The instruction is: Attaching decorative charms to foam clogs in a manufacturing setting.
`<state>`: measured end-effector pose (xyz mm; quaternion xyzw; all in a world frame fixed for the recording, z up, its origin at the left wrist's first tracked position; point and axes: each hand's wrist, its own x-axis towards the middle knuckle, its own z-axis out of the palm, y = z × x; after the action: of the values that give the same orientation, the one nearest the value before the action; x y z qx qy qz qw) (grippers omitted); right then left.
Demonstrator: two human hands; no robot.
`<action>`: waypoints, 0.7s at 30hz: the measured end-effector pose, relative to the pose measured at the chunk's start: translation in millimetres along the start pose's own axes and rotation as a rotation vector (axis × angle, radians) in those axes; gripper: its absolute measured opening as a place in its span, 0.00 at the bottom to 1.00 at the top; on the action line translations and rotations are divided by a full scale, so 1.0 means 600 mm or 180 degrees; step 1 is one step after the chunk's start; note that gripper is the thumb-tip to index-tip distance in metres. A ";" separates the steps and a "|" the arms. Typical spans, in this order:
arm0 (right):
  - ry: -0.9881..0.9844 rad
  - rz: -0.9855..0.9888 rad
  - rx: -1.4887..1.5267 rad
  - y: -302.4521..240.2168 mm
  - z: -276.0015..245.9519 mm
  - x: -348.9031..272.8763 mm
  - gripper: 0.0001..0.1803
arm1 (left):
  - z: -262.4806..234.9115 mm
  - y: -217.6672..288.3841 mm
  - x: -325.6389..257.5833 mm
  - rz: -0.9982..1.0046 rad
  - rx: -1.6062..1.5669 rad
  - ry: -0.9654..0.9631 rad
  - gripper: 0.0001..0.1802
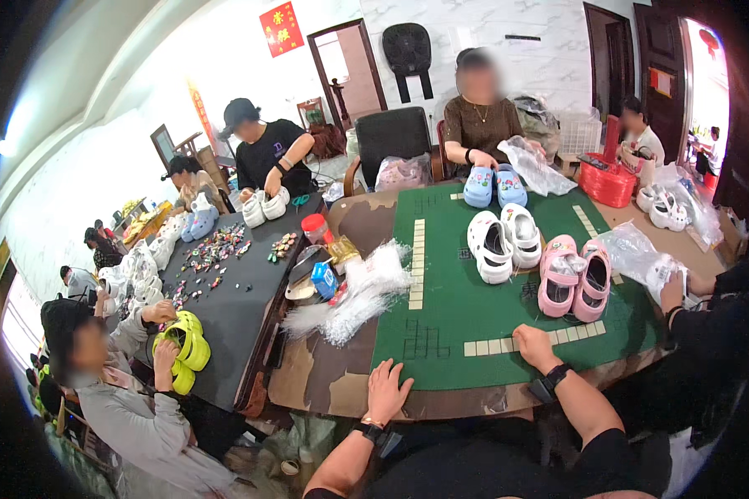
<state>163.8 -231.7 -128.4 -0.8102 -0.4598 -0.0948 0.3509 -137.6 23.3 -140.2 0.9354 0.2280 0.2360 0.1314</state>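
My left hand [387,392] lies on the near edge of the green mat [441,324], its fingers spread and nothing in it. My right hand [538,346] rests on the mat with its fingers curled in; nothing shows in it. It lies across a printed row of cream tiles [491,348]. Just beyond that hand stand two pink clogs [560,287]. Behind them, slightly left, sits a white pair of clogs [489,249] with small charms on the uppers. At the mat's far edge, a person across the table has light blue clogs [478,188] in front of them.
White plastic strips [349,299] and a red-lidded jar [315,228] lie left of the mat. A dark table [225,287] farther left bears scattered charms; a person there handles lime clogs [187,349]. On the right, a person's hand holds a clear bag [628,249]. A red basket [605,183] stands behind.
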 end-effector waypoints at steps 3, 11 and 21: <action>-0.0007 0.0049 0.0010 -0.001 0.003 -0.008 0.07 | 0.004 -0.006 -0.010 0.0053 -0.0028 0.0024 0.27; 0.0130 -0.0096 0.0201 -0.022 -0.040 0.042 0.03 | 0.001 -0.009 -0.010 -0.0015 -0.0093 -0.0023 0.27; 0.2355 -0.0527 0.0296 -0.117 -0.226 0.263 0.05 | -0.002 -0.014 -0.002 -0.0031 -0.0212 -0.0195 0.28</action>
<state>218.1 -190.4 80.1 -0.6646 -0.3697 -0.3879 0.5208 -142.1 30.1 -142.5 0.9362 0.2204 0.2141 0.1706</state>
